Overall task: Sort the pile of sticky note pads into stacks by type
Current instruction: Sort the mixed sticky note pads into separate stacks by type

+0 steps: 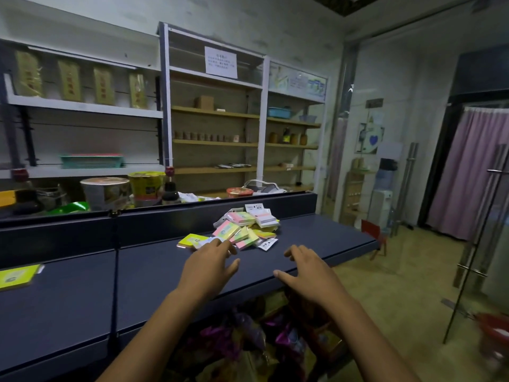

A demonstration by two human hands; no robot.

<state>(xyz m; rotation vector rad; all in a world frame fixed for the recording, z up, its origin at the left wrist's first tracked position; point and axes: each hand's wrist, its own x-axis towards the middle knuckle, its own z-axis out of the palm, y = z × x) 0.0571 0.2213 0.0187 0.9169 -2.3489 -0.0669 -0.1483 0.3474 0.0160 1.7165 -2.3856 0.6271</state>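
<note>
One pile (246,228) of pads is seen on the dark shelf (143,271), against its back wall. One yellow pad (192,240) lies just left of the pile, and a second yellow pad (17,277) well apart at the left edge. Two hands are held out: the left hand (207,267), fingers spread, nothing held, fingertips near the pile; the right hand (306,267), fingers loosely extended, nothing gripped

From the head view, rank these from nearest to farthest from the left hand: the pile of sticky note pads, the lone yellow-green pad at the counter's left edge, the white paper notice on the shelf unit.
From the left hand:
1. Pile of sticky note pads, just beyond the fingertips on the counter.
2. Lone yellow-green pad, far left on the counter.
3. White paper notice, high on the shelf unit behind.
</note>
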